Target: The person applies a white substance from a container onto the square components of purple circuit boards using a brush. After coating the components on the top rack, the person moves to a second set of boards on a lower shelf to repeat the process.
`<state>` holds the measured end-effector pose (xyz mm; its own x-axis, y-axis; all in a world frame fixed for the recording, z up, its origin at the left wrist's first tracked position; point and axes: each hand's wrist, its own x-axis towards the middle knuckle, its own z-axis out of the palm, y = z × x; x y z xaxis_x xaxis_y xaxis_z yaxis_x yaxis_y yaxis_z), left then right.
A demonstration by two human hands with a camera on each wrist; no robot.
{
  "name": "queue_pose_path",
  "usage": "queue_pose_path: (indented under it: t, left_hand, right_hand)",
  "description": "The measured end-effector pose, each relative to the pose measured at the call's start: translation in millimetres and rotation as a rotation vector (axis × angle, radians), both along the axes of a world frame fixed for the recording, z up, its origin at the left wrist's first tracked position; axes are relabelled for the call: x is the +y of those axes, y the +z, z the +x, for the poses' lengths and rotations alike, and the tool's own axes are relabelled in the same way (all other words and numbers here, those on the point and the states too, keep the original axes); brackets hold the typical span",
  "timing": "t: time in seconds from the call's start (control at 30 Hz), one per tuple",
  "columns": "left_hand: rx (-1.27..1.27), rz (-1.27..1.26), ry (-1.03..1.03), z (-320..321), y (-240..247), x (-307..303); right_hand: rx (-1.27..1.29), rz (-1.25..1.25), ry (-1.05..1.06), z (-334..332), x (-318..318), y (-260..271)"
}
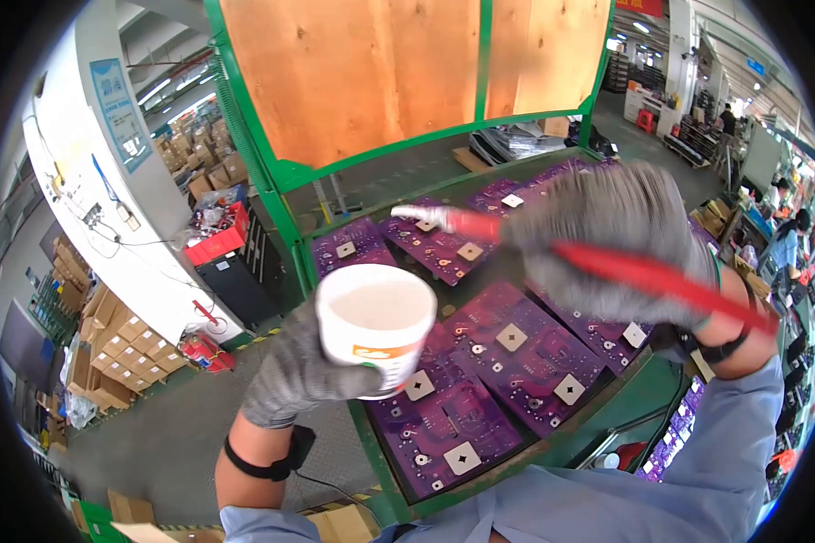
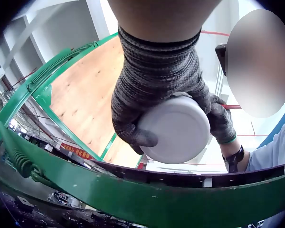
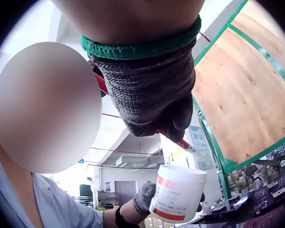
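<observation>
My gloved left hand grips a white plastic tub with an orange label, held up over the left edge of the green table. From below, the left wrist view shows the tub's round base wrapped by the fingers. My gloved right hand holds a red-handled brush whose pale tip points left above the purple circuit boards. The right wrist view has the right hand, the brush tip and the tub below it.
Several purple boards with silver square pads cover the table. A green frame with plywood panels rises behind them. Cardboard boxes and a white pillar stand at left on the factory floor. Shelves and people are far right.
</observation>
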<state>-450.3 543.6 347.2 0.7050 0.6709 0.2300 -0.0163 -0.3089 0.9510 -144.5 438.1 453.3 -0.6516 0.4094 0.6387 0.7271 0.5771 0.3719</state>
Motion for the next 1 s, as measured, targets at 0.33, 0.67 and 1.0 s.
queue_pose_path:
  t: [0.33, 0.67, 1.0]
  left_hand:
    - [-0.003, 0.143, 0.345, -59, -24, 1]
    - [-0.094, 0.088, 0.38, -72, -37, 7]
    - [-0.015, 0.243, 0.424, -76, -47, 18]
  right_hand:
    - [1.084, -1.014, -0.196, 33, 182, -33]
    - [0.897, -1.072, -0.272, 25, 209, -51]
    - [0.747, -1.004, -0.384, 21, 209, -51]
